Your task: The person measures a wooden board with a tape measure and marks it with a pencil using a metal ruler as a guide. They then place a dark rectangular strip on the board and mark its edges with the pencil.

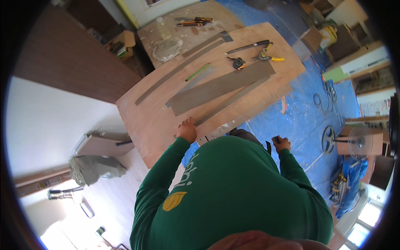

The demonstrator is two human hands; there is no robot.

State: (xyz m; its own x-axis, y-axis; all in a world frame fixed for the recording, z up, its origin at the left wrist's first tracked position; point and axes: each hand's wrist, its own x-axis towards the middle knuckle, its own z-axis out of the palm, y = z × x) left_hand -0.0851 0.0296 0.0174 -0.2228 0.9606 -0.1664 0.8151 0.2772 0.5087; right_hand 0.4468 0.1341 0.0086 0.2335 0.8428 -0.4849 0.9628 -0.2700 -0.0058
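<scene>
My left hand [187,130] lies on the near edge of the plywood board [154,129], its fingers bent over the surface. It touches or nearly touches the near end of a thin dark strip [227,103]; the contact is partly hidden. Off the board, at my right side, my right hand [283,144] is closed around a small dark object [275,139] whose kind I cannot make out. A wide grey-brown plank [221,88] lies across the board. Around it are a green pencil [197,72], a black tape measure [238,63], yellow-handled snips [266,54] and a long dark-handled tool [248,47].
More narrow strips [179,71] lie along the board's far side. Behind stands a stained worktable [150,37] with orange-black cutters [195,21]. Blue sheeting [300,112] covers the floor, with cables [329,91] on it. A grey bag [93,168] sits at left.
</scene>
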